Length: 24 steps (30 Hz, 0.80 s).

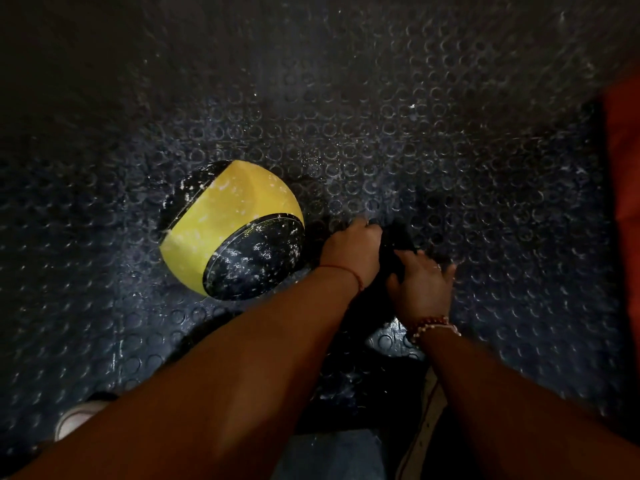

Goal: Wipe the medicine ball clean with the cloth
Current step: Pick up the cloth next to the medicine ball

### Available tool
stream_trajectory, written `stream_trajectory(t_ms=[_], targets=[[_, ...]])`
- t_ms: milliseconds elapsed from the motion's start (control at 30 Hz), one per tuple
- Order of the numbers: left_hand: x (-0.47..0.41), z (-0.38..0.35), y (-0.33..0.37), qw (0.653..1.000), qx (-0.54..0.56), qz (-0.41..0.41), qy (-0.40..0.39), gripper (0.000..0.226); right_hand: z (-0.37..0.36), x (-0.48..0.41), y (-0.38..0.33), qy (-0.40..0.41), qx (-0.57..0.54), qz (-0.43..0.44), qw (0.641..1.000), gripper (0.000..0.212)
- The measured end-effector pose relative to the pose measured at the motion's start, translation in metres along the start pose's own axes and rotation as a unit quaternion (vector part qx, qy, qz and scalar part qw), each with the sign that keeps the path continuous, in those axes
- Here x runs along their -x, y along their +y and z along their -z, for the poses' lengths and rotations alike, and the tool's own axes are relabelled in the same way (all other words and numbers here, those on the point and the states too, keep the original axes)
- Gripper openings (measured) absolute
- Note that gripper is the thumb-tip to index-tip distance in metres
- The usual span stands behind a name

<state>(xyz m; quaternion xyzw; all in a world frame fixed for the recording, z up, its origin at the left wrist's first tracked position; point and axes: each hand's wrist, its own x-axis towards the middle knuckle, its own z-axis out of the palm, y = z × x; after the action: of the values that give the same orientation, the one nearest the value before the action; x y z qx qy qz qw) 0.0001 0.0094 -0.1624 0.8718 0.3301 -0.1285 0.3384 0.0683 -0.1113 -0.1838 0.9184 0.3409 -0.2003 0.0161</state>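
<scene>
A yellow and black medicine ball (232, 229), flecked with white dust, sits on the dark studded floor left of centre. Just right of it, both my hands hold a dark cloth (394, 249) low over the floor. My left hand (351, 251) grips the cloth's left side, its knuckles a short gap from the ball. My right hand (420, 284) has its fingers curled over the cloth's right side. Much of the cloth blends into the dark floor and shadow. Neither hand touches the ball.
The black rubber floor (415, 140) has raised round studs and scattered white specks. An orange-red object (623, 188) runs along the right edge. My shoes (78, 415) and a light strap (427, 420) lie near the bottom.
</scene>
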Motion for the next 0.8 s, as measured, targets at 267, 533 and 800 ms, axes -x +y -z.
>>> stream_trajectory(t_ms=[267,533,800], targets=[[0.08,0.038,-0.001,0.951,0.296,0.088,0.011,0.015,0.047,0.071,-0.027,0.003,-0.206,0.004,0.979,0.029],[0.158,0.079,0.008,0.868,0.471,0.153,0.049,0.023,0.093,0.142,-0.044,-0.03,-0.399,0.058,0.915,0.023],[0.221,0.096,0.033,0.831,0.523,0.152,0.109,0.024,0.129,0.194,-0.057,-0.029,-0.433,0.097,0.896,0.042]])
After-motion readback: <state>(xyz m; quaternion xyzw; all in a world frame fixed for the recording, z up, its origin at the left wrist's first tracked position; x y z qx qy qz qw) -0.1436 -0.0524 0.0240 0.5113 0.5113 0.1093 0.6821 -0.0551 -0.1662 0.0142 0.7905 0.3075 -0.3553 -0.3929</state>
